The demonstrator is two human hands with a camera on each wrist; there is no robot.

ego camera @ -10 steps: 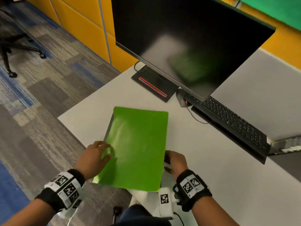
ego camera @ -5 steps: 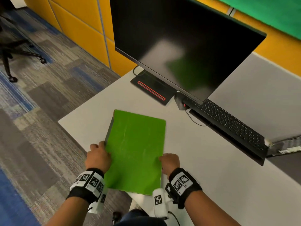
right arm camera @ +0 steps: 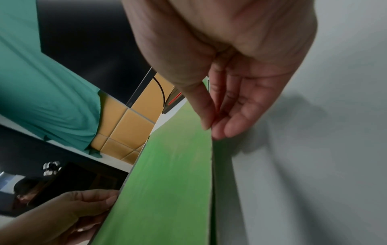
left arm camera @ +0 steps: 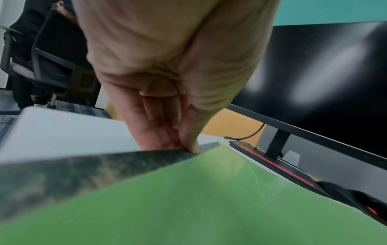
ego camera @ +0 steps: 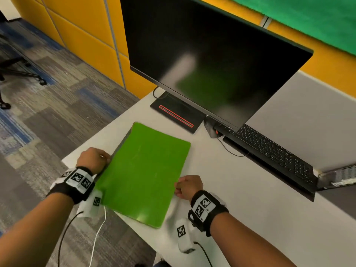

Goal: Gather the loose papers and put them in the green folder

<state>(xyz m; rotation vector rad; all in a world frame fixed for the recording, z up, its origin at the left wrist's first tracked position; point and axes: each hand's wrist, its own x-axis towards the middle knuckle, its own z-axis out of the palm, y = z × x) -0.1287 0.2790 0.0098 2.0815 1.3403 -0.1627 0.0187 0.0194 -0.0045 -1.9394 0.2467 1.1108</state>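
On the white desk [ego camera: 250, 199], at its near left corner, the closed green folder [ego camera: 142, 176] lies pinched between the left hand [ego camera: 93, 159] at nine o'clock and the right hand [ego camera: 189, 186] at four o'clock, thumbs on top.

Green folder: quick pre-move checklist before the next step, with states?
1. Flat green plastic folder closed: ok.
2. Left hand pinches the folder's left edge, thumb on top: ok.
3. Right hand fingers pinch the right edge: ok.
4. Folder fully on the white desk: not ok, its near corner overhangs the desk edge.
5. Papers inside the folder: cannot tell, none visible.
6. Clear of the black monitor base and black keyboard: ok.
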